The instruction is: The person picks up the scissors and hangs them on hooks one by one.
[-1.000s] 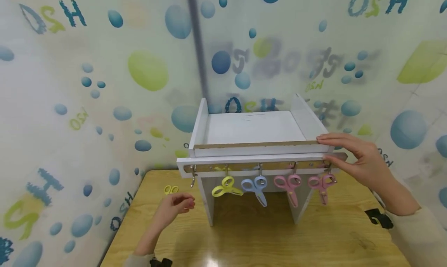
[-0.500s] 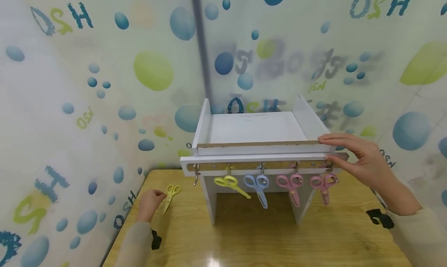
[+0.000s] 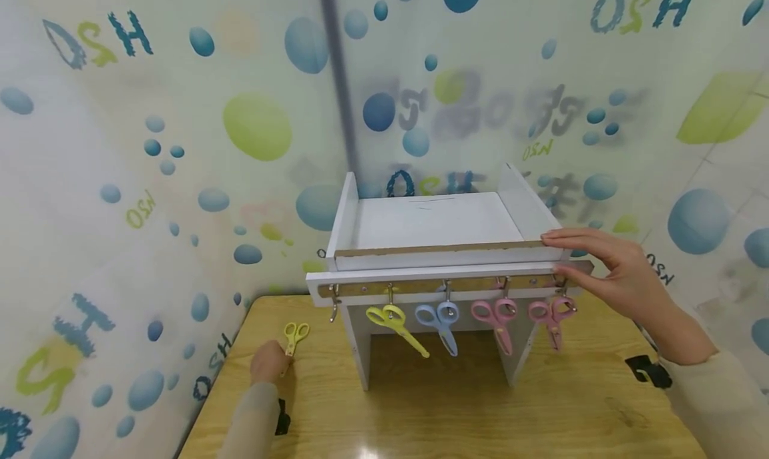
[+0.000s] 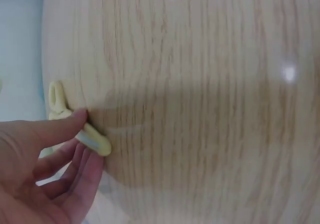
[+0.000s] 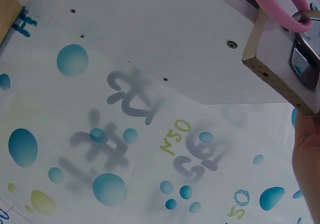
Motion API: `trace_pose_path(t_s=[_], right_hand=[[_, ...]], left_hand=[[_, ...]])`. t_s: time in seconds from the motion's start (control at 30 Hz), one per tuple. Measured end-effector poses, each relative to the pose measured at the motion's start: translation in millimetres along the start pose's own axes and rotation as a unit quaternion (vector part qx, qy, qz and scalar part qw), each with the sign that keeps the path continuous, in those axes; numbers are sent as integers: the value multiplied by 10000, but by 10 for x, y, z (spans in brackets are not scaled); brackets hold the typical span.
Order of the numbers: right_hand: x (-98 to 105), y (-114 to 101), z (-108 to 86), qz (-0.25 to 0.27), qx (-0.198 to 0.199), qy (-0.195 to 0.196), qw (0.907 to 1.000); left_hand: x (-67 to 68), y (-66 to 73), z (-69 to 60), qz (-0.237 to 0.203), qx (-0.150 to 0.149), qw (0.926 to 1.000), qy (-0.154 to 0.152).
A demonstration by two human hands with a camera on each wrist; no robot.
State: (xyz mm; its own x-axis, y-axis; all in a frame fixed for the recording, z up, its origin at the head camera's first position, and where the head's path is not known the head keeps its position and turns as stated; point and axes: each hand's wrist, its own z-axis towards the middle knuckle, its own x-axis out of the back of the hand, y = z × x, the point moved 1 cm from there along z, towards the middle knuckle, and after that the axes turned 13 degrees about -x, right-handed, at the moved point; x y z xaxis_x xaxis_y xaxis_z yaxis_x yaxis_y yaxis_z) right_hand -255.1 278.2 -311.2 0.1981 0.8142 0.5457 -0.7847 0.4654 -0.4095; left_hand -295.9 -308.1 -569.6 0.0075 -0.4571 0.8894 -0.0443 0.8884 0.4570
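On the table at the left, my left hand [image 3: 268,362] pinches yellow scissors [image 3: 296,332] by their blade end. In the left wrist view the thumb lies on one side of the scissors [image 4: 91,140] and the fingers on the other. My right hand [image 3: 625,279] grips the right front corner of a white shelf [image 3: 438,219], fingers on the upper edge and thumb on the hook rail [image 3: 420,285]. From that rail hang yellow scissors [image 3: 393,320], blue scissors [image 3: 441,324], pink scissors [image 3: 497,322] and another pink pair [image 3: 553,317].
A bare metal hook [image 3: 334,302] is at the rail's left end. The shelf stands on white side panels [image 3: 356,345] on the wooden table [image 3: 432,419]. Behind it rises a patterned wall [image 3: 258,199].
My left hand has moved left from beside the shelf to the loose yellow scissors and taken hold of them. The hanging yellow scissors have swung. My right hand stays on the shelf.
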Motion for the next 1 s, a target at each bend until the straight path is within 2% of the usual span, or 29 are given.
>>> trace_pose_path(t_s=[0.13,0.27,0.33,0.43,0.57,0.67,0.73,0.9,1.0], right_hand=[[-3,-4,-5,-13,79,54,10000],[-6,-6,-3,-45,61,102,9999],[-4,-4,0,-22,25,100,9999],[1,2,-5,0,-20,63,10000],[2,11,-10,24,-44,0,10000],[-1,9,-9,38,-46,-15,10000],[1,7,-10,33,-44,8,10000],[3,13,-16,-14,-100,69,9999],[0,13,-23,-5,-167,55,9998]], left_hand=[[-2,-28,-50,-474,58,9988,-75],[5,-65,-109,-816,43,9967,5],[4,-87,-138,-1144,121,9933,67],[-6,-135,-165,-1790,328,9831,202],[79,-97,-237,-2723,443,9605,377],[250,49,-324,-3196,350,9459,429],[390,183,-384,-3342,231,9410,475],[729,554,-570,-3361,-65,9388,748],[874,739,-690,-3348,-287,9367,982]])
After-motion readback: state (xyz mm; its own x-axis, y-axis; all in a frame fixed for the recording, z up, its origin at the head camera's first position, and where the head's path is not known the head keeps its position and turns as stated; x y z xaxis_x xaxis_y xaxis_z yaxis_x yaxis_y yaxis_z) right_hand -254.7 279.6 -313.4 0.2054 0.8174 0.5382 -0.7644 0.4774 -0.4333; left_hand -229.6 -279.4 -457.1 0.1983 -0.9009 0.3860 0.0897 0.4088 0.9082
